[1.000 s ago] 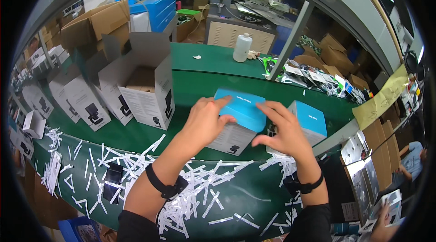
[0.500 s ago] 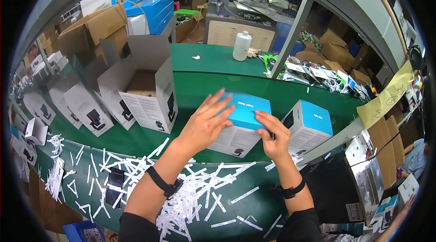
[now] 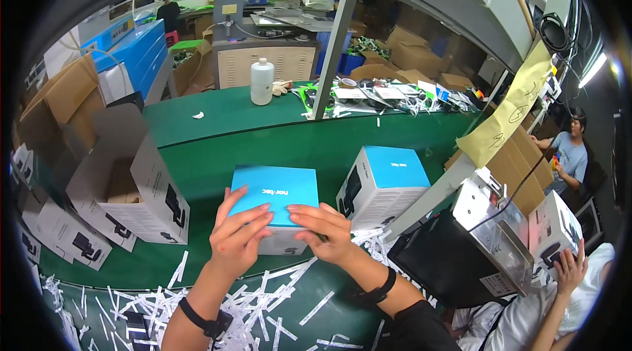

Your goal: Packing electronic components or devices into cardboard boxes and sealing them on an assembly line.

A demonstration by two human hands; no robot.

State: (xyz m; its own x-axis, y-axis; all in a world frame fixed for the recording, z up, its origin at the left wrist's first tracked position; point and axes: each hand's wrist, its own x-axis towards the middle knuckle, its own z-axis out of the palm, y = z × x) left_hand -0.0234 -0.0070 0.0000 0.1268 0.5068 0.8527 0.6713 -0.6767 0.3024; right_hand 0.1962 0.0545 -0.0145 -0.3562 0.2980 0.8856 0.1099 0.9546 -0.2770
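A closed white carton with a blue lid stands upright on the green bench in front of me. My left hand lies over its front left top edge, fingers bent together on the lid and thumb low at the front face. From the right, my right hand grips the same front edge, fingertips on the lid and thumb beneath. The fingertips of both hands are close together near the middle of the edge. A second closed box with a blue top stands just to the right.
Open white cartons line the left. Loose white paper strips cover the near bench around a dark flat object. A white bottle stands at the back. At right, a black monitor-like panel adjoins a co-worker's hand on another box.
The view has swung right. My left hand has come down from above the lid onto its front edge, and my right hand has moved inward beside it.
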